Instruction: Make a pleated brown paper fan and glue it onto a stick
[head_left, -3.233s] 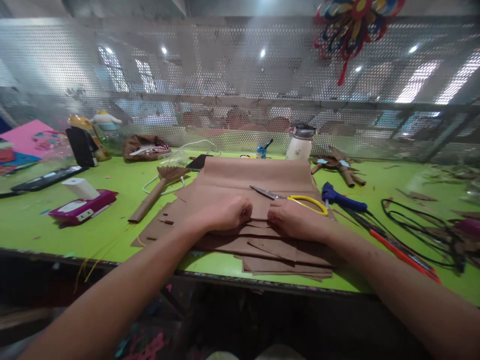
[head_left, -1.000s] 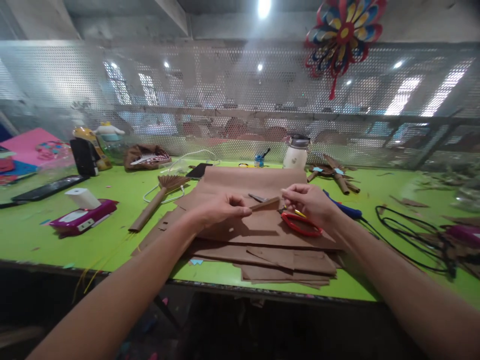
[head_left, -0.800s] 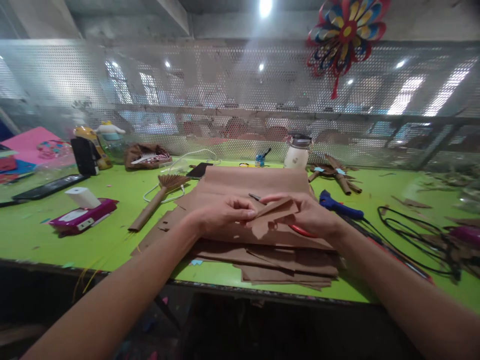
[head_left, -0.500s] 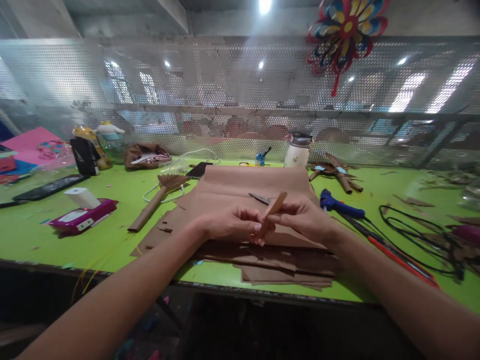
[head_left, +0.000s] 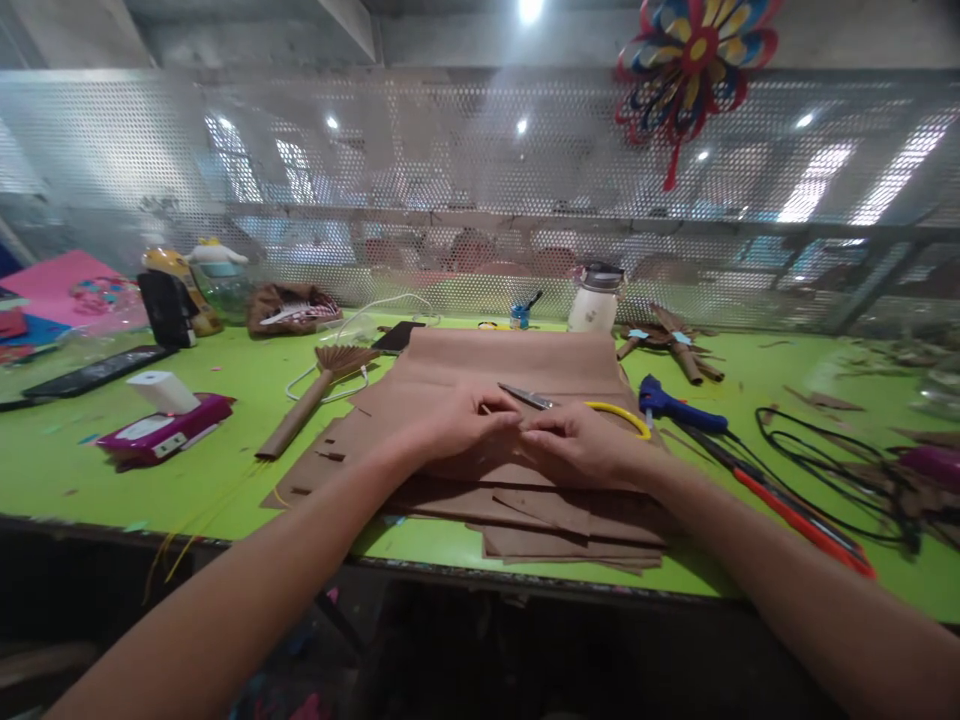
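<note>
My left hand point(head_left: 472, 425) is closed in a pinch above brown paper sheets point(head_left: 450, 365). A small brown sliver shows at its fingertips, too little to name. Opposite it, my right hand point(head_left: 581, 440) pinches thumb against fingers, the fingertips of both hands almost meeting. What it holds, if anything, is hidden. Scissors point(head_left: 525, 397) with a yellow handle lie on the sheets just behind the right hand. A narrow brown paper piece point(head_left: 541, 514) rests on the near sheets below the hands.
A blue glue gun point(head_left: 682, 408), a red-handled tool point(head_left: 802, 520) and black cable point(head_left: 832, 470) lie to the right. On the left are a pleated paper piece with a rolled stem point(head_left: 300, 410) and a purple power strip point(head_left: 169, 430). A white bottle point(head_left: 596, 300) stands behind.
Both hands have lowered and levelled out. The upright brown paper strip between them no longer shows. The yellow scissors handle has come into sight, and a narrow paper piece shows below the hands.
</note>
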